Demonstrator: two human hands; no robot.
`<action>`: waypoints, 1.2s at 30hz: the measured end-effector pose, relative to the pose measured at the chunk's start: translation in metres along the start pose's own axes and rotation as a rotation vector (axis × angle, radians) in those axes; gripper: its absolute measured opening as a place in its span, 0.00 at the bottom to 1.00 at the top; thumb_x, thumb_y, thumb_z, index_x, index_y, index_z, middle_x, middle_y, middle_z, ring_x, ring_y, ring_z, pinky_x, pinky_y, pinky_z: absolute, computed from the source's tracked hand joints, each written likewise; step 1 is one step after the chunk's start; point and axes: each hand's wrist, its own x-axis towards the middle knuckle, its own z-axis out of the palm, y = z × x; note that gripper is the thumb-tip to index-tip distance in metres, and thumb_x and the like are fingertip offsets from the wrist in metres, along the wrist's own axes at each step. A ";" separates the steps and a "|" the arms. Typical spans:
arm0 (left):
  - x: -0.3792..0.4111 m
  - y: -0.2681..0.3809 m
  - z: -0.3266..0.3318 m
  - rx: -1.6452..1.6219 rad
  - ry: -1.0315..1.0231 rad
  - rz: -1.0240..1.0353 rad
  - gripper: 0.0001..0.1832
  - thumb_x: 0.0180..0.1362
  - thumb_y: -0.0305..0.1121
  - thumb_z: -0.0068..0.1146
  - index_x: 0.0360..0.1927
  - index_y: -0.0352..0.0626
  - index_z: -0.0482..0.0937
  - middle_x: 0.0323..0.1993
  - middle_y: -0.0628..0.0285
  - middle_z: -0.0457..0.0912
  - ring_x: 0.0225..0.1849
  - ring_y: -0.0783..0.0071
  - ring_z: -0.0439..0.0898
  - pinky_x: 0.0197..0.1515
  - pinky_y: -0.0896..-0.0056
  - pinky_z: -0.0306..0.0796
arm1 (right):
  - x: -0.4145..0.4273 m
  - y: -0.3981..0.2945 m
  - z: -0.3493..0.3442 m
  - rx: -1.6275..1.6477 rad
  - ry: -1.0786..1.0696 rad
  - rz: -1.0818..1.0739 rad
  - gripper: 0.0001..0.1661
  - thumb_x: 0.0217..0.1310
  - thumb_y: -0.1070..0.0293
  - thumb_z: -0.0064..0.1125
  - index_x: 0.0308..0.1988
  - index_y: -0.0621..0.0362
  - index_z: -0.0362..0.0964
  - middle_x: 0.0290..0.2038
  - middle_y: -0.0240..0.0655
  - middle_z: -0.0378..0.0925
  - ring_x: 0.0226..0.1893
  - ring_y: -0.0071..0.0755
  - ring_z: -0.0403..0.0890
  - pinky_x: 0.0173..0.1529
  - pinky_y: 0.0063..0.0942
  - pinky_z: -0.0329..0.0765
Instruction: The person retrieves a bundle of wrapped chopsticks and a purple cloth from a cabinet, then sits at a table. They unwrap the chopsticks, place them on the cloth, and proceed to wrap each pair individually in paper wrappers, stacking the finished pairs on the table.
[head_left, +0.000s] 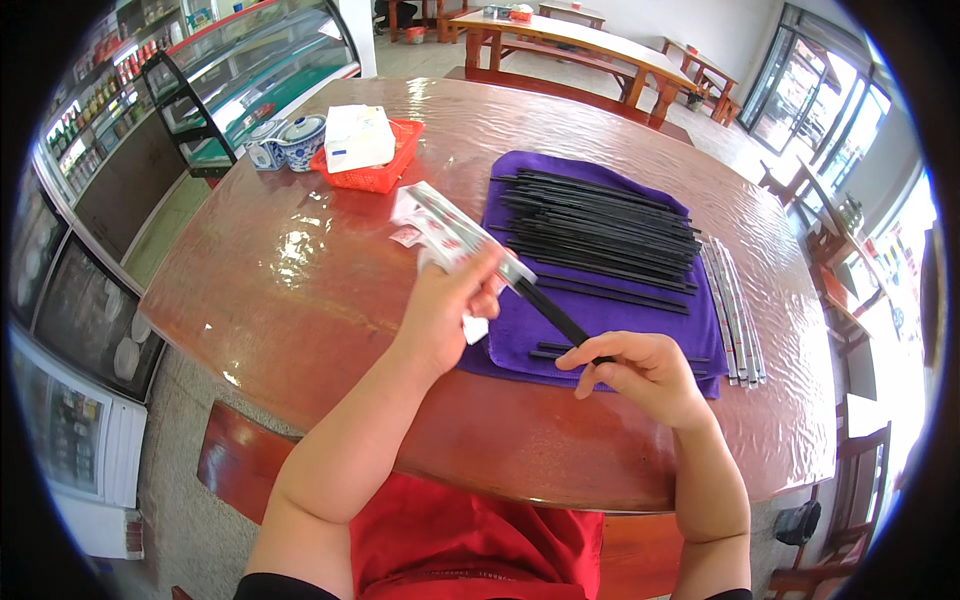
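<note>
My left hand (454, 300) grips several printed plastic chopstick sleeves (442, 225), fanned out towards the upper left. Out of the lower right end of one sleeve sticks a pair of black chopsticks (555, 313). The thumb and fingers of my right hand (645, 371) pinch the free end of that pair. Beneath and behind lies a purple cloth (607, 319), bearing a large pile of black chopsticks (600, 221). A few loose chopsticks lie below the pile, partly hidden by my right hand. Right of the cloth rests a row of sleeved chopsticks (731, 315).
A red plastic basket (382, 176) holding a white tissue pack (360, 139) stands at the back left of the glossy wooden table (300, 315). Beside it are blue-and-white lidded jars (302, 142). A wooden bench (244, 457) runs along the near side. Glass display case (262, 82) behind, left.
</note>
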 end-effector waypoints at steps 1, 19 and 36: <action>-0.004 -0.002 0.005 0.034 -0.049 -0.110 0.10 0.56 0.35 0.53 0.32 0.37 0.73 0.16 0.71 0.65 0.16 0.85 0.59 0.19 0.81 0.54 | 0.000 0.001 0.000 -0.026 -0.008 -0.009 0.20 0.50 0.79 0.54 0.46 0.63 0.68 0.39 0.37 0.75 0.32 0.23 0.76 0.38 0.20 0.72; -0.012 0.000 0.014 0.081 -0.397 -0.169 0.16 0.48 0.26 0.44 0.41 0.30 0.72 0.20 0.71 0.66 0.21 0.85 0.60 0.25 0.82 0.56 | -0.014 -0.002 -0.024 -0.307 0.404 -0.173 0.22 0.44 0.73 0.64 0.44 0.60 0.72 0.42 0.36 0.77 0.43 0.27 0.76 0.49 0.25 0.70; -0.015 0.003 0.023 0.091 -0.286 -0.170 0.18 0.61 0.33 0.41 0.49 0.31 0.67 0.46 0.46 0.74 0.43 0.57 0.77 0.46 0.60 0.72 | -0.126 0.039 -0.119 -1.051 0.870 0.206 0.17 0.48 0.69 0.56 0.42 0.57 0.73 0.44 0.40 0.71 0.44 0.41 0.72 0.49 0.32 0.67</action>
